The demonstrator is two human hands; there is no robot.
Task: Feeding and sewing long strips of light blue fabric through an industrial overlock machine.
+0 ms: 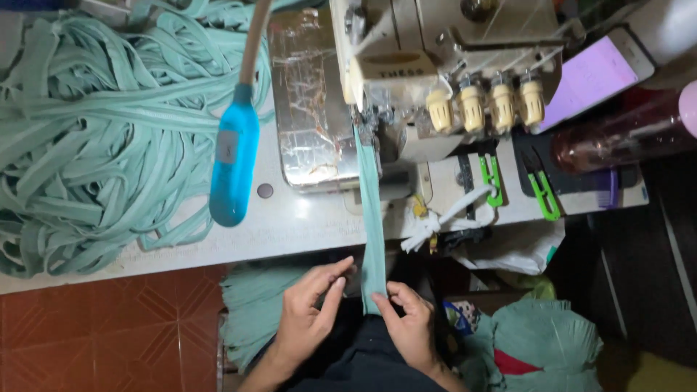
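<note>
A big pile of green strips (87,138) is lying on the left part of the worktop (305,225), reaching its far left corner and hanging a little over the front edge. Just beside the pile, a blue lamp head (234,163) on a bending neck is hanging above the worktop. Next, the sewing machine (435,80) is standing at the back edge, with four cream knobs (485,105) in a row on its front. One green strip (372,218) is running from under the machine, over the front edge of the worktop and down to the person's lap.

The left hand (312,308) is touching the left side of this strip below the front edge; the fingers are half closed, but I cannot tell if they are really pinching it. The right hand (408,323) is pinching the lower end of the strip between thumb and fingers.

To the right of the machine, two green thread clippers (541,189) are lying near the front edge. A phone (592,80) with a lit screen is resting near the right back corner.
</note>
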